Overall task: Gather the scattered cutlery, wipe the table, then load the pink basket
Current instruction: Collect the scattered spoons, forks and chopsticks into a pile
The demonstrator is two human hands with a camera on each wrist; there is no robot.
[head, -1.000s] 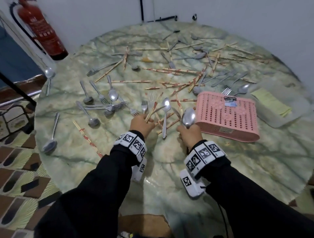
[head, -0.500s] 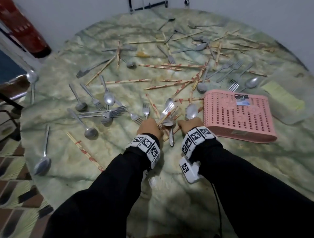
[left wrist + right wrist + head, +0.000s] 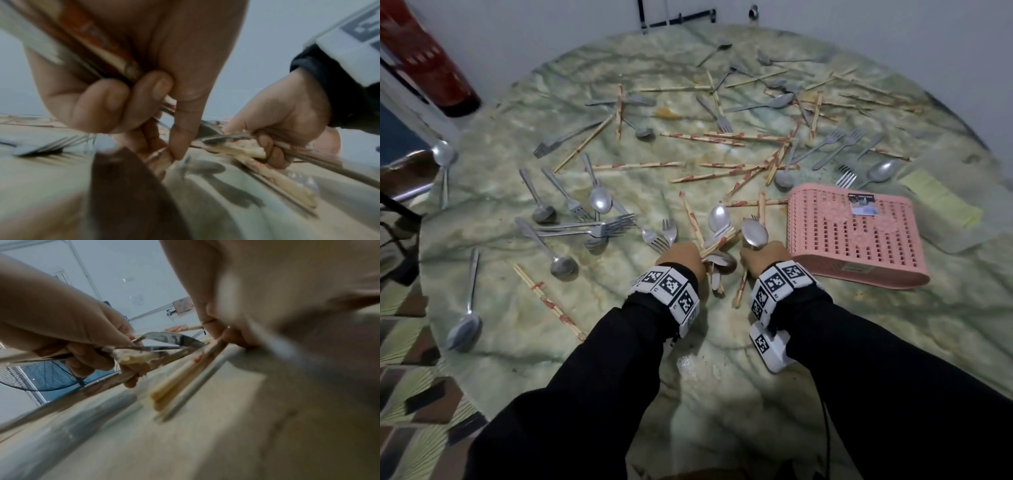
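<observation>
- Head view: the pink basket (image 3: 856,236) lies tipped on its side near the table's (image 3: 524,335) right edge, slotted face up; whether anything is in it cannot be told.
- Left hand (image 3: 683,255) grips a bundle of chopsticks and spoons (image 3: 717,236); right hand (image 3: 765,255) grips a spoon (image 3: 755,233) with chopsticks, just beside the basket.
- Against a second ago, the hands sit closer together and the camera has dipped nearer the table.
- Loose forks (image 3: 599,228) and more chopsticks (image 3: 640,166) cover the far and left parts of the table.
- Left wrist view: curled fingers (image 3: 107,100) clamp the sticks, one finger pointing down to the table.
- Right wrist view: only here, a fan grille (image 3: 41,376) behind the left hand (image 3: 61,324).
</observation>
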